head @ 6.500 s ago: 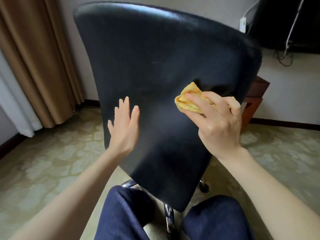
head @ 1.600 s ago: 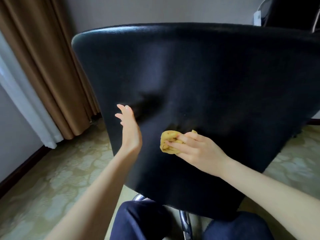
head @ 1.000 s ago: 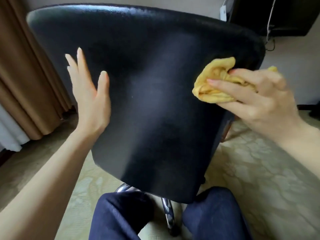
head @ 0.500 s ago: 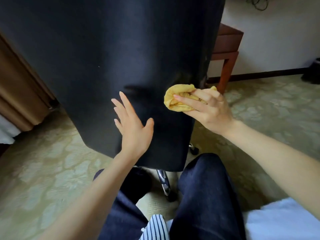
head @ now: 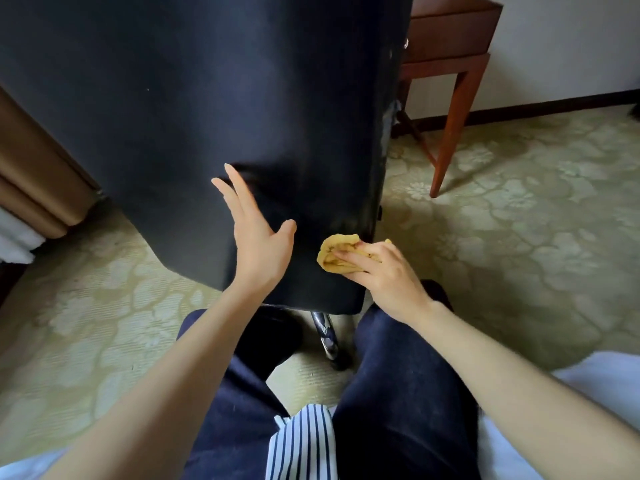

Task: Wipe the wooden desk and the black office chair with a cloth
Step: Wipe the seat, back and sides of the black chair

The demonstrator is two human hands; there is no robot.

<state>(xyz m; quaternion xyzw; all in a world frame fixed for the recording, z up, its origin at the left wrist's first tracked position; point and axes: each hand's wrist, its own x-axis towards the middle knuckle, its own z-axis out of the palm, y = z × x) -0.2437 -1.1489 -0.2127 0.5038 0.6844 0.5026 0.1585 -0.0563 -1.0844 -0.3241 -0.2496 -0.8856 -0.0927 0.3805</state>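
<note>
Chair back (head: 207, 98) hides most of the desk (head: 450, 39); curtain (head: 34, 168) left. Back upright, long axis vertical. Our left hand (head: 259, 244) flat on it, fingers straight; right hand (head: 384, 275) fingers grip cloth (head: 334, 252) at its lower right corner.

A bunched yellow cloth (head: 335, 251) lies against the black chair back (head: 207, 109) — low, near its right edge.

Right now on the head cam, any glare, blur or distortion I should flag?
Head view: soft daylight, dull sheen on the black chair back, no glare; yellow cloth, left hand and right hand read sharp; wide-angle stretch at the edges; the wooden desk leg casts a soft shadow on the carpet.
</note>
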